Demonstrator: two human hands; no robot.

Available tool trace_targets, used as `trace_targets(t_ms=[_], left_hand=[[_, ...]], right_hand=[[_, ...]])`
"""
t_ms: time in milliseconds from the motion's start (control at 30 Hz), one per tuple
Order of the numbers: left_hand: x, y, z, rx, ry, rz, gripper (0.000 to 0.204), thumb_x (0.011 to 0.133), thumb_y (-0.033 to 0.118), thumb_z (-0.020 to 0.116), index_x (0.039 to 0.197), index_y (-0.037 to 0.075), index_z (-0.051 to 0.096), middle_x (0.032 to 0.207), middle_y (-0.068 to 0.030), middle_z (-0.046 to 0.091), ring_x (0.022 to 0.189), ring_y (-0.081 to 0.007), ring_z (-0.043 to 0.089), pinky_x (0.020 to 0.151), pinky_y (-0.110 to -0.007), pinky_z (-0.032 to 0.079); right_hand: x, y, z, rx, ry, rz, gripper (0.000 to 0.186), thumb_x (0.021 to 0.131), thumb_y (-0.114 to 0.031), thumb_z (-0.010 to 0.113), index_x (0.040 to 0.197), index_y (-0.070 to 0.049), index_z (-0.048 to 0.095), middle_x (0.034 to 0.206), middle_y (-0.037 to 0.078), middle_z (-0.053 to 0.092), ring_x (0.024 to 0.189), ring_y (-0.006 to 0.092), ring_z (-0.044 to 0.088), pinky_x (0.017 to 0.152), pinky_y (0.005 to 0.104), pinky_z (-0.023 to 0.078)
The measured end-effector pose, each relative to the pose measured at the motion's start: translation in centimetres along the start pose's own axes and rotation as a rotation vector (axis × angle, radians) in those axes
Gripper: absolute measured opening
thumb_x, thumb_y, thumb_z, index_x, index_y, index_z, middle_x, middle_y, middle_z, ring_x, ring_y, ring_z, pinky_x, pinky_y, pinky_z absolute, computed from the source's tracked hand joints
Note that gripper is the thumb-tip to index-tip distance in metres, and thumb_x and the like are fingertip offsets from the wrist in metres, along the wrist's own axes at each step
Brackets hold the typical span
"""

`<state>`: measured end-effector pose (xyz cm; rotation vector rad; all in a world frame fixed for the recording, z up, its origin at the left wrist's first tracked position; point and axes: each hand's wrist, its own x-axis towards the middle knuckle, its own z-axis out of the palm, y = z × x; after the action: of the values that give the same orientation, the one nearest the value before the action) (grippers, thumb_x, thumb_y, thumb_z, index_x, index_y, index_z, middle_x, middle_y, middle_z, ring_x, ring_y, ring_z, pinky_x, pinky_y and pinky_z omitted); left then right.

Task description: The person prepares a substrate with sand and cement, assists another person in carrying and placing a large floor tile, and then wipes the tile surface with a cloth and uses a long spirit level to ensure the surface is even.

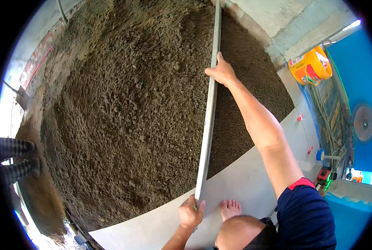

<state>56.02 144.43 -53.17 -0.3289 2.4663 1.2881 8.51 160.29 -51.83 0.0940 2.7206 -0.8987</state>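
A long, pale metal straightedge [207,129] lies across a bed of dark, crumbly sand-like mix [123,104], running from near me to the far wall. My left hand [191,213] is closed around its near end, over the pale floor tiles, with a green ring on one finger. Farther along, my right hand [222,71] grips the bar, arm stretched out, thumb on its left side. To the right of the bar the mix [240,108] looks smoother and flatter; to the left it is rough and lumpy. Fingers beneath the bar are hidden.
Large pale tiles [236,185] lie under my bare foot [230,209], with red tile clips [300,118] at a joint. A yellow bucket [311,66] stands at the right, near a fan [364,122]. Another person's checked trouser legs [17,160] show at the left edge.
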Motion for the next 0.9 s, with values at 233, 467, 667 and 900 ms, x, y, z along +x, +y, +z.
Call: trace_targets(t_ms=[233, 467, 667, 900], left_hand=[[-6.7, -1.4, 2.6, 0.012, 0.169, 0.021, 0.032, 0.078, 0.018, 0.071, 0.099, -0.002, 0.059, 0.071, -0.0178, 0.06, 0.065, -0.0391, 0.06, 0.059, -0.047, 0.048], [-17.5, -7.7, 7.6, 0.146, 0.244, -0.145, 0.038, 0.084, 0.019, 0.064, 0.114, -0.005, 0.059, 0.082, -0.0219, 0.066, 0.073, -0.0384, 0.066, 0.065, -0.047, 0.052], [-18.3, -11.9, 6.0, 0.221, -0.069, -0.282, 0.04, 0.09, 0.019, 0.058, 0.125, -0.002, 0.054, 0.093, -0.023, 0.064, 0.082, -0.0394, 0.064, 0.068, -0.048, 0.052], [-16.5, -8.2, 6.1, 0.192, -0.024, -0.164, 0.046, 0.091, 0.014, 0.054, 0.134, 0.0, 0.047, 0.111, -0.0242, 0.061, 0.096, -0.0415, 0.061, 0.075, -0.048, 0.052]], right_hand=[[-4.0, -0.9, 4.7, 0.082, -0.038, -0.181, 0.105, 0.077, -0.025, 0.069, 0.153, 0.004, 0.003, 0.097, 0.019, 0.065, 0.069, 0.0225, 0.066, 0.057, 0.0315, 0.057], [-12.1, -9.1, 9.3, 0.365, -0.316, -0.26, 0.12, 0.071, -0.012, 0.08, 0.151, 0.003, -0.009, 0.111, 0.026, 0.062, 0.074, 0.0245, 0.069, 0.06, 0.0343, 0.061], [-13.1, -11.2, 10.3, 0.423, -0.271, -0.254, 0.105, 0.079, -0.01, 0.07, 0.153, -0.002, -0.004, 0.131, 0.035, 0.045, 0.075, 0.0262, 0.068, 0.058, 0.0344, 0.06], [-15.6, -1.8, 0.2, 0.284, -0.159, 0.105, 0.086, 0.082, -0.005, 0.066, 0.152, -0.001, 0.015, 0.135, 0.036, 0.044, 0.072, 0.0225, 0.067, 0.054, 0.029, 0.059]])
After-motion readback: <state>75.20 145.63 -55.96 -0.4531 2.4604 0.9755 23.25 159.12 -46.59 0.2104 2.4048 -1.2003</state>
